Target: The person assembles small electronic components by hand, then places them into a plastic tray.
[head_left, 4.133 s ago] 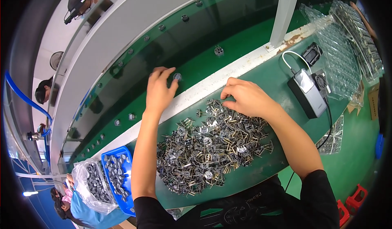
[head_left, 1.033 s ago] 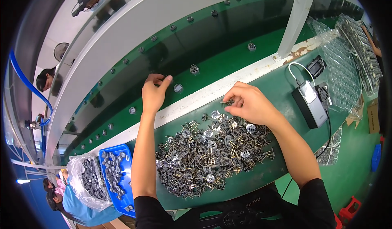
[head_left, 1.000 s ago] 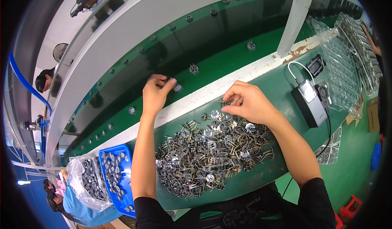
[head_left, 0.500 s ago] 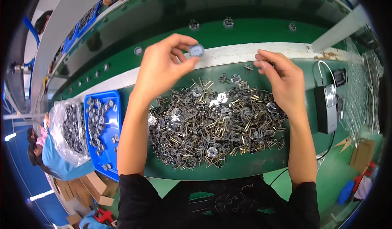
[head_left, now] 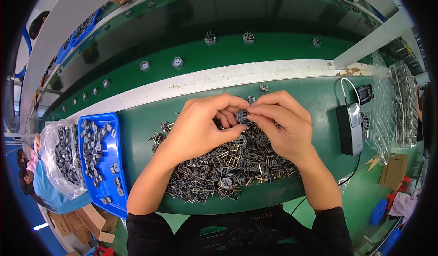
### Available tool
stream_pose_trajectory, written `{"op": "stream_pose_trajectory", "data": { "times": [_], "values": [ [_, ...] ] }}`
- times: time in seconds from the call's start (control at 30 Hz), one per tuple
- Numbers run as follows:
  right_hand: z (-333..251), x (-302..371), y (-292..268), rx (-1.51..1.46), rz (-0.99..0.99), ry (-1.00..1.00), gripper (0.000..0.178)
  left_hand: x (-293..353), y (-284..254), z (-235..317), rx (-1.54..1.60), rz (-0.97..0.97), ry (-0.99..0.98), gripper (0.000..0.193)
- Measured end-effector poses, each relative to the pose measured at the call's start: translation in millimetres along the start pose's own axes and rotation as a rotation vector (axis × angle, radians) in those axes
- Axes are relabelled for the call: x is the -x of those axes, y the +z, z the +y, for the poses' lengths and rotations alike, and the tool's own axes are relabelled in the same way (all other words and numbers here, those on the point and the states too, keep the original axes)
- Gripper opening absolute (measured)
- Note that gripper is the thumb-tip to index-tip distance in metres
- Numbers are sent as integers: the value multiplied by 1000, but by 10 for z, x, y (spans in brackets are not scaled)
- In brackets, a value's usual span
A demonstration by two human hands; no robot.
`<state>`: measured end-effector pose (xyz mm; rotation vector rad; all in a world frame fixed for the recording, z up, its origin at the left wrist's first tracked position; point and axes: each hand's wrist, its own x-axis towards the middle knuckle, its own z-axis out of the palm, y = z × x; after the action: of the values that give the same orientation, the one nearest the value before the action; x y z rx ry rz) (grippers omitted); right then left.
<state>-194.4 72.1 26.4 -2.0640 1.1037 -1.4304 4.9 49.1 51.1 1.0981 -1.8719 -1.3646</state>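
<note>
Head view: we have a green bench [head_left: 326, 103] under the pile of pronged metal parts [head_left: 237, 171]. Beyond the pile's far side, past a white rail [head_left: 196, 83], runs the green conveyor belt [head_left: 273, 53]; left of the pile stands a blue tray [head_left: 120, 160]. Over the pile's far part, our left hand [head_left: 203, 124] is curled, its thumb and fingers nearly together on a round grey housing [head_left: 242, 116]. Our right hand [head_left: 287, 124], over the pile's right part, pinches at the housing's right edge; whether it grips a smaller piece too, we cannot tell. So the housing lies between both sets of fingertips, neither hand clearly nearer; being round, it shows no long axis.
</note>
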Motion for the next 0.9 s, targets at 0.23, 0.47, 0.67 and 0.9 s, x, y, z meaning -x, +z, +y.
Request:
{"op": "stream_pose_trajectory", "data": {
  "times": [0.23,0.47,0.67,0.9],
  "values": [
    [11,19,72,-9,10,3,15,0,-19,-24,84,-26,-54,37],
    [-69,-147,-193,-6,-82,29,26,-23,-121,-44,436,24,-119,23],
    [470,-125,-642,234,-121,192,29,-662,-547,-101,-323,339,12,18],
    [535,-50,-377,249,-375,238,31,-1447,-761,-677,-653,269,-34,22]
  ]
}}
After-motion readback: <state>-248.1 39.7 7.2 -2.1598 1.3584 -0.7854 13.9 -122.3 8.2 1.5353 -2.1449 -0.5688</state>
